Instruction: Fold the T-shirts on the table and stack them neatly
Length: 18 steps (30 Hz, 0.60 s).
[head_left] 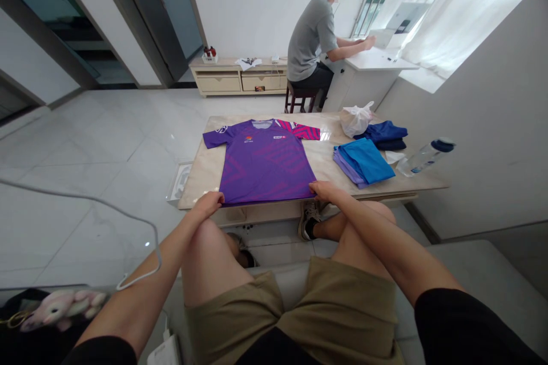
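- Purple shirt [265,162] is lying spread out, printed side up, on the counter [199,182], its collar [262,124] pointing to the far side and its hem running along the near edge.
- With my left hand [212,202] I am pinching the hem's near left corner; thumb and fingers are clamping the cloth, with no gap showing between them.
- With my right hand [324,189] I am gripping the near right corner in a similar closed pinch; how much fabric is sitting inside the grip I cannot tell.
- My two hands are resting well apart, the full width of the hem spanning between them.
- I am judging the step in hand to be straightening the hem, and doing it well is calling for even tension: both corners level, the pull just firm enough to be flattening creases.
- Too hard a tug toward the near side would be dragging the whole shirt, so I am favouring a light outward stretch.
- I am also minding the sleeves: the left sleeve [216,137] is reaching about to the counter's left edge, while the pink-striped right sleeve [309,132] is lying out to the right.
- Folded blue cloth [366,159] is lying to the right, apart from the shirt, so I am counting on small, controlled movements on that side.
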Available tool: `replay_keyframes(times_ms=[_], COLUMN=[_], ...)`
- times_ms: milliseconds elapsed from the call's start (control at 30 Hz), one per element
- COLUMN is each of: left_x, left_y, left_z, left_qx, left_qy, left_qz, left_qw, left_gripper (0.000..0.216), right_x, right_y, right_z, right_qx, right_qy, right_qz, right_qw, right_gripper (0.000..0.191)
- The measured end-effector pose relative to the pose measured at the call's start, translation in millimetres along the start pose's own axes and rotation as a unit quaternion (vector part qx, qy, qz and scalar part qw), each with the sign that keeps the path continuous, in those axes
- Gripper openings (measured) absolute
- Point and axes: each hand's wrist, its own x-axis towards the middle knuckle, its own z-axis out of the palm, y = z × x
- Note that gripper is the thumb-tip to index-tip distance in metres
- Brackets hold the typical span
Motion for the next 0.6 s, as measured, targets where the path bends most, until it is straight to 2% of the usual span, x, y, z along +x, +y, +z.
replay_keyframes(times_ms=[100,267,333,400,467,533,600], left_x=[-1,-5,-7,-8,-6,-1,6], left_y=[-6,-2,3,7,11,13,15], left_z=[3,8,9,10,10,10,12], left_qx=[-0.003,-0.007,-0.018,-0.021,-0.014,-0.007,0.000], left_qy=[-0.028,-0.097,-0.115,-0.086,-0.023,0.036,0.055], left_qz=[0.000,0.015,0.029,0.038,0.038,0.040,0.045], left_qw=[1.000,0.995,0.993,0.995,0.999,0.999,0.997], left_gripper=[0.018,0.003,0.008,0.026,0.037,0.035,0.037], right_x=[2,9,12,16,21,27,33], right_y=[0,0,1,2,4,6,6], right_z=[4,9,6,-2,-13,-22,-26], right_qx=[0.008,0.040,0.058,0.071,0.076,0.076,0.078], right_qy=[-0.019,-0.070,-0.097,-0.101,-0.071,-0.021,0.022], right_qz=[0.002,-0.002,-0.011,-0.023,-0.030,-0.028,-0.021], right_qw=[1.000,0.997,0.994,0.992,0.994,0.996,0.996], right_gripper=[0.029,0.029,0.028,0.026,0.029,0.036,0.047])
